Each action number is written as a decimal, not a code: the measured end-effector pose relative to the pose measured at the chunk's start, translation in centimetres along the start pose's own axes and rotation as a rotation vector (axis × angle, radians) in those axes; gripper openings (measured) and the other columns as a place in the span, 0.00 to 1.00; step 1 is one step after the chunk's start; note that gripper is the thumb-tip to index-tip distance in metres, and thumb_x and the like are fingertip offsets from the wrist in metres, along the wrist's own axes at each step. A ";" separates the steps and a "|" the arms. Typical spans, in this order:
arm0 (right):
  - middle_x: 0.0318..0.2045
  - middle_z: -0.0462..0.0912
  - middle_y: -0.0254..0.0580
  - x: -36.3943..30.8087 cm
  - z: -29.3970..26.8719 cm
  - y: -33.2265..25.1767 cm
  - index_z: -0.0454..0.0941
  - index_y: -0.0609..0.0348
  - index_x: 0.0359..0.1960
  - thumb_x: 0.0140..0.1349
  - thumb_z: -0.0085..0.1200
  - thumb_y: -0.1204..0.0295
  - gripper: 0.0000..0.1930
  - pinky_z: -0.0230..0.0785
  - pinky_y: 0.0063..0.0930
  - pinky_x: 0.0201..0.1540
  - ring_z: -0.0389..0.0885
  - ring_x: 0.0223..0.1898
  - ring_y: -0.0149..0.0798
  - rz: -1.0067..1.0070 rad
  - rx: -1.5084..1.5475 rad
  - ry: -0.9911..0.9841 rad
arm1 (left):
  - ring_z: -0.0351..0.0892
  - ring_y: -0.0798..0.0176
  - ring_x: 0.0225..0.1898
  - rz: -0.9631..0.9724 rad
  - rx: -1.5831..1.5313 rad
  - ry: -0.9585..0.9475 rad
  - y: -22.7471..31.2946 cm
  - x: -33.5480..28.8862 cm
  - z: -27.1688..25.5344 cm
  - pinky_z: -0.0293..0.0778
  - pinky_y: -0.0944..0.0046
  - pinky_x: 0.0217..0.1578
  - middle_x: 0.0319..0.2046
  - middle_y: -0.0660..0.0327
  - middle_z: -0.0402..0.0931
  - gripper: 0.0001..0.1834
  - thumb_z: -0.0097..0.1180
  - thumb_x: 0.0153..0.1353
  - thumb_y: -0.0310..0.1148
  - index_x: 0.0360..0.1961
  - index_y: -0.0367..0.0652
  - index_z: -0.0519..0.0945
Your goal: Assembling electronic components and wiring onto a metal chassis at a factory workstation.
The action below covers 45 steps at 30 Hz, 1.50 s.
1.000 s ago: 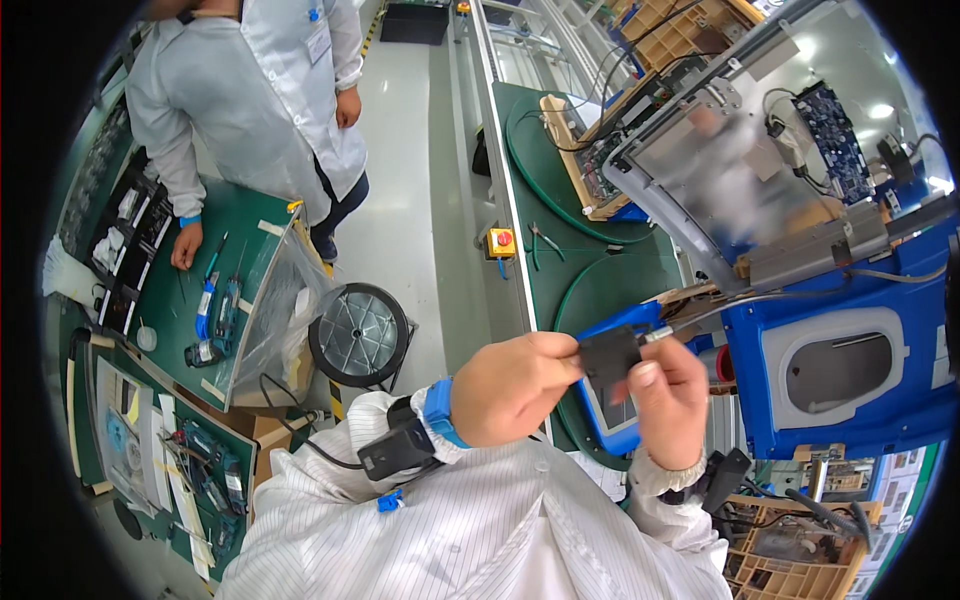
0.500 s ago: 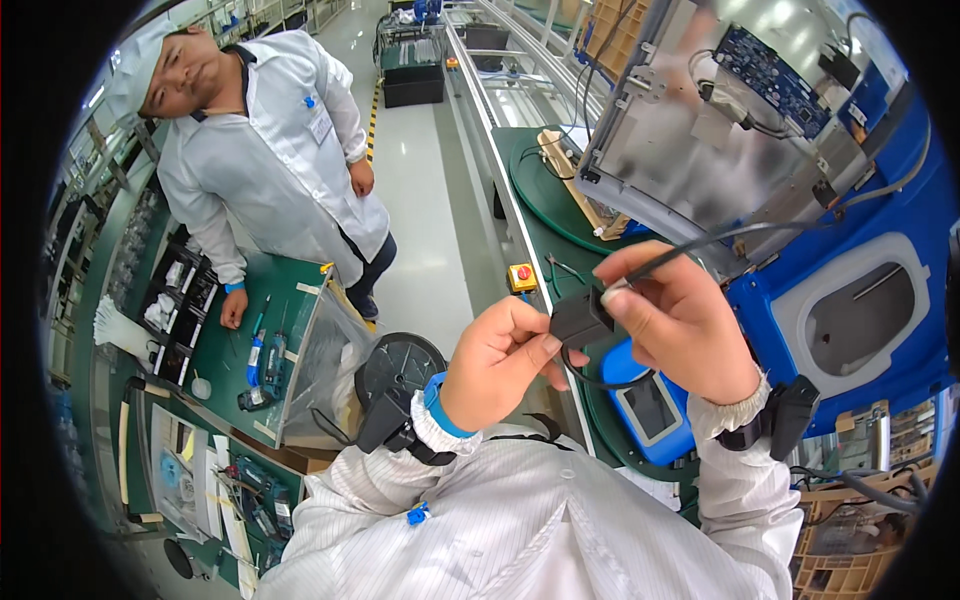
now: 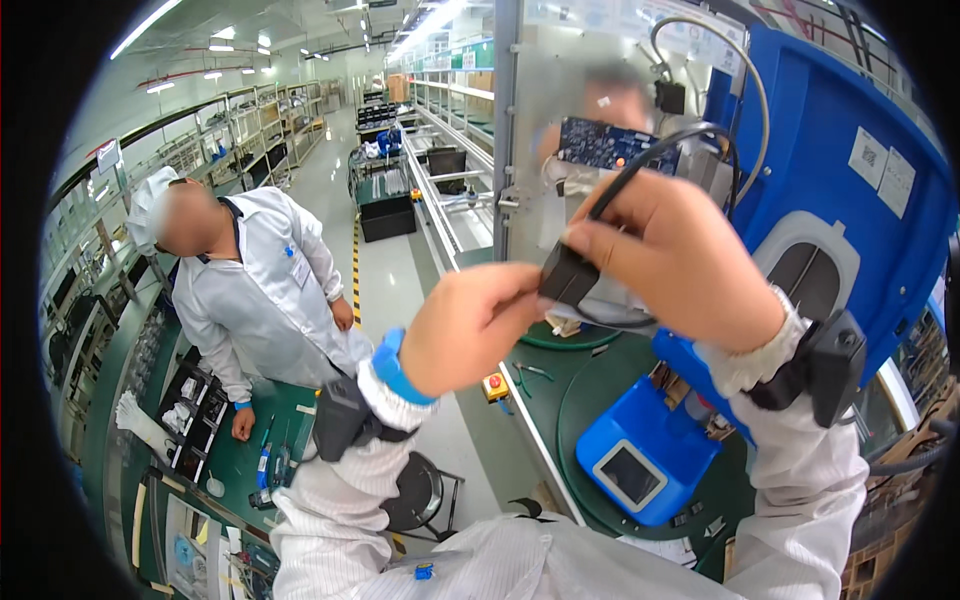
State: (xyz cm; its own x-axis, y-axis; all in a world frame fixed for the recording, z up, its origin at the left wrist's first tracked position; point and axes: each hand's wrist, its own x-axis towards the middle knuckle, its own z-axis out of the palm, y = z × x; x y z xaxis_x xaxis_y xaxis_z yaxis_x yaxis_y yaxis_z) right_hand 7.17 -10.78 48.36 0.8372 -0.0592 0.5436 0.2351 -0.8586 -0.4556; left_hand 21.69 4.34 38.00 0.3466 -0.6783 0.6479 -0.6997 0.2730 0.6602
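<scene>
A small black rectangular block (image 3: pixel 571 276) is held up between my two hands, in front of an upright metal panel (image 3: pixel 535 130). My left hand (image 3: pixel 470 325) pinches its lower left side, fingers closed. With thumb and fingers, my right hand (image 3: pixel 680 250) grips the upper right end of the block, where a black cable (image 3: pixel 632 178) rises and arches towards the panel. A loop of thin cable hangs below the block. What kind of block it is cannot be made out. A blue circuit board (image 3: pixel 605 143) is mounted on the panel, just beyond my right hand.
Below my right arm, a blue housing with a screen (image 3: pixel 630 474) sits on the green bench (image 3: pixel 560 400). Pliers (image 3: pixel 535 371) and a red-and-yellow button box (image 3: pixel 495 387) lie near its edge. A co-worker (image 3: pixel 265 275) stands left at another bench. A black stool (image 3: pixel 420 495) is below.
My view has tilted up, showing more of the aisle and panel. Both hands have risen towards the panel with the block still between them. The co-worker stays at the bench.
</scene>
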 end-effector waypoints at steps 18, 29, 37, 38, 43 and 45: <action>0.16 0.72 0.27 12.8 -9.4 3.1 0.80 0.66 0.38 0.71 0.55 0.62 0.16 0.48 0.14 0.13 0.63 0.12 0.17 0.102 -0.162 0.134 | 0.83 0.57 0.53 0.074 -0.475 -0.635 0.5 23.6 -6.1 0.81 0.57 0.54 0.52 0.53 0.79 0.24 0.57 0.69 0.33 0.61 0.31 0.71; 0.17 0.72 0.25 19.2 -8.9 7.3 0.79 0.63 0.35 0.69 0.58 0.61 0.15 0.51 0.14 0.14 0.65 0.14 0.17 0.187 -0.289 0.366 | 0.81 0.72 0.36 0.373 -0.221 -0.322 -5.2 30.3 -6.3 0.75 0.72 0.34 0.35 0.61 0.82 0.22 0.68 0.61 0.34 0.51 0.29 0.79; 0.17 0.75 0.31 19.6 -7.0 3.6 0.85 0.68 0.36 0.69 0.55 0.66 0.15 0.63 0.24 0.24 0.69 0.19 0.25 0.390 -0.763 0.409 | 0.85 0.47 0.31 0.677 0.499 0.014 -7.7 29.6 -3.1 0.79 0.52 0.35 0.28 0.47 0.83 0.13 0.65 0.54 0.34 0.35 0.34 0.83; 0.17 0.75 0.31 19.9 -7.1 3.5 0.85 0.68 0.36 0.69 0.55 0.66 0.15 0.63 0.24 0.24 0.69 0.19 0.25 0.388 -0.759 0.409 | 0.86 0.52 0.29 0.674 0.594 0.011 -7.8 29.2 -2.7 0.79 0.56 0.31 0.29 0.51 0.85 0.14 0.67 0.55 0.33 0.39 0.35 0.82; 0.17 0.75 0.31 19.9 -7.2 3.3 0.86 0.68 0.34 0.69 0.56 0.65 0.15 0.63 0.24 0.24 0.68 0.18 0.25 0.387 -0.689 0.379 | 0.85 0.52 0.33 0.676 0.795 0.170 -7.9 28.0 -1.9 0.79 0.56 0.33 0.30 0.60 0.83 0.10 0.67 0.54 0.35 0.33 0.43 0.82; 0.17 0.76 0.32 20.0 -9.1 1.9 0.86 0.68 0.33 0.68 0.56 0.64 0.16 0.63 0.24 0.24 0.69 0.19 0.25 0.506 -0.584 0.280 | 0.83 0.52 0.33 0.745 0.857 0.188 -8.7 28.2 -1.3 0.78 0.56 0.32 0.30 0.60 0.81 0.08 0.66 0.56 0.35 0.33 0.45 0.82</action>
State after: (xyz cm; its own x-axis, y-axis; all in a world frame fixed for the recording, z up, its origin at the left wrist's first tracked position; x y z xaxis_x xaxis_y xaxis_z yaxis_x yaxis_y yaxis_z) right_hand 19.91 -18.19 64.79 0.6008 -0.5686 0.5618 -0.4969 -0.8162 -0.2947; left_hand 38.34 -16.31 51.07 -0.2944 -0.4114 0.8626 -0.9399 -0.0389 -0.3393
